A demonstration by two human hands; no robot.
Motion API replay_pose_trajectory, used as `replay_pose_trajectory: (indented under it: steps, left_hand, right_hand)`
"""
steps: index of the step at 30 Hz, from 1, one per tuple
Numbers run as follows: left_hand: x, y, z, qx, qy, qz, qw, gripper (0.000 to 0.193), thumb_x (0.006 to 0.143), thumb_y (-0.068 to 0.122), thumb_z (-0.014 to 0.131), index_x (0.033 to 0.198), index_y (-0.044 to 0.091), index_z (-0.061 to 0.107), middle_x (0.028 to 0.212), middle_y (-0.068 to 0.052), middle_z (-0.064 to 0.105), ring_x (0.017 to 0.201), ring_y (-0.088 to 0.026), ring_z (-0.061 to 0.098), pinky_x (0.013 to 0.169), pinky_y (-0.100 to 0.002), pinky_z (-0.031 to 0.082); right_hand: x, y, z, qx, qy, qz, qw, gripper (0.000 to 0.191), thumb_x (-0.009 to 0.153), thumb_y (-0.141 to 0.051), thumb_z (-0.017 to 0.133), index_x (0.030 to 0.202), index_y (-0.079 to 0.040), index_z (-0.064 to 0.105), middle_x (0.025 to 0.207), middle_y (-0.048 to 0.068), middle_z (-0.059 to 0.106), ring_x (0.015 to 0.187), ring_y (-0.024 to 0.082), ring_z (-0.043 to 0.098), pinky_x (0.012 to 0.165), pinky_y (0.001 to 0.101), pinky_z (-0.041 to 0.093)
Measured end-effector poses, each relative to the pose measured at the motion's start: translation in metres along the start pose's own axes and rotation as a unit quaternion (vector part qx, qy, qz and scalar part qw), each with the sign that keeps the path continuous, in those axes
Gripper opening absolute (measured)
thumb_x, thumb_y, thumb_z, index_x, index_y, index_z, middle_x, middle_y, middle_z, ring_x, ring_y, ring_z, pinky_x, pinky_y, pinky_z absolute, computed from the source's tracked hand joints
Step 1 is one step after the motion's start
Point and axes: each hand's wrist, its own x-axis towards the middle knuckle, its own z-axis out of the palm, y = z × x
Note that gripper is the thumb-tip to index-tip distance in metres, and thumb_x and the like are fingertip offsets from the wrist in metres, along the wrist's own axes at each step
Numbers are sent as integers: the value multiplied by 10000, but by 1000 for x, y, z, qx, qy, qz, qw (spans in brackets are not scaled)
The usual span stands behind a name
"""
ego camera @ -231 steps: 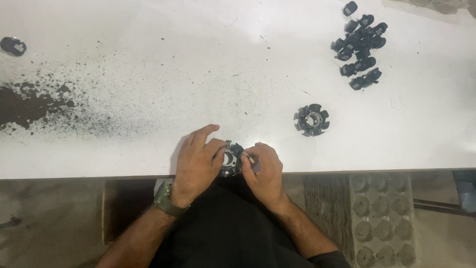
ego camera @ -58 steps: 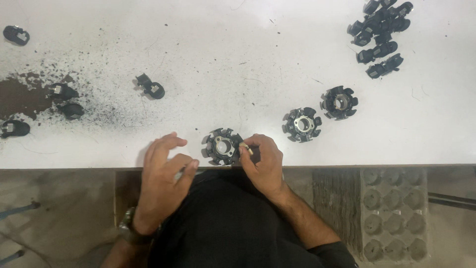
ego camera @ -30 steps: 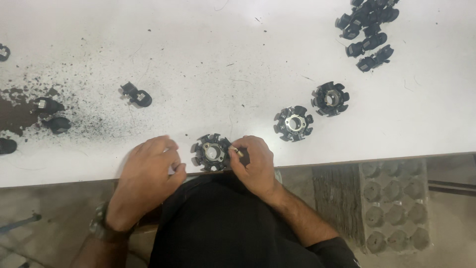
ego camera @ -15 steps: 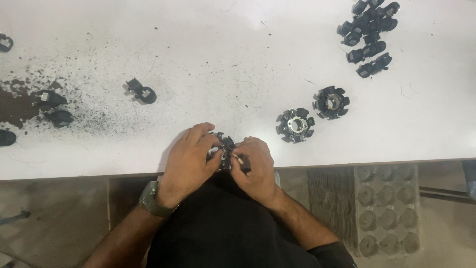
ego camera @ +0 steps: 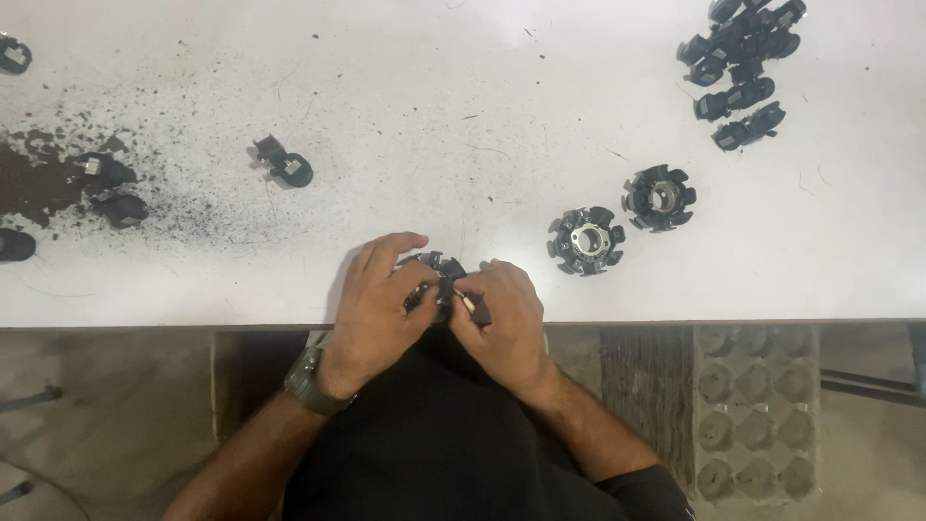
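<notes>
Both hands are closed around one black ring-shaped holder with slots (ego camera: 436, 273) at the near edge of the white table (ego camera: 463, 116). My left hand (ego camera: 376, 307) covers its left side, fingers curled over the top. My right hand (ego camera: 502, 318) pinches a small black and silver piece (ego camera: 470, 305) against the holder's right side. Most of the holder is hidden under the fingers.
Two more black ring holders (ego camera: 585, 239) (ego camera: 659, 197) lie to the right. A pile of small black parts (ego camera: 743, 58) sits at the far right. Loose black parts (ego camera: 283, 160) (ego camera: 106, 188) and dark dust (ego camera: 39, 183) lie on the left. An egg tray (ego camera: 757, 405) rests below the table's edge.
My left hand has come off the table's edge and closed over the holder. Both hands now hold it together at the near edge.
</notes>
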Motion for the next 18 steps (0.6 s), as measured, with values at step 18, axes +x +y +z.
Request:
replay_pose_trajectory:
  steps: [18]
  left_hand:
    - [-1,1,21,4,48,-36,998,130,780,53,749,827,69,629,1252,-97,644,1181,-290,574,1006,-483,407]
  right_hand:
    - [6,1,-7,42,-18,27,999,210,839,-22,772,1017,-52,666,900,79,682,869,284,684,1042,484,551]
